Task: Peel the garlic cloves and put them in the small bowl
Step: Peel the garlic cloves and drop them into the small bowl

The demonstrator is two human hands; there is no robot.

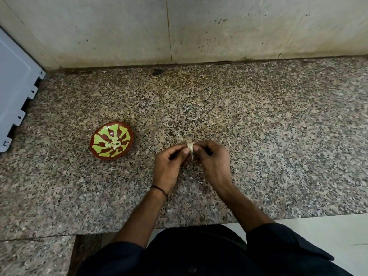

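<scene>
A garlic clove [190, 146], pale and partly in its skin, is held above the speckled granite counter [258, 120], with a thin strip of skin hanging below it. The left hand [169, 164] and right hand [214, 159] meet at the clove, fingertips pinched closed on it from either side, the remaining fingers curled. The small bowl [111, 140], brown with a yellow-green pattern, sits on the counter well to the left and holds several peeled cloves [114, 145]. Nothing lies between hands and bowl. A dark thread band [160, 190] circles the left wrist. A grey appliance panel [16, 92] stands at far left, against a stained wall [199, 28].
</scene>
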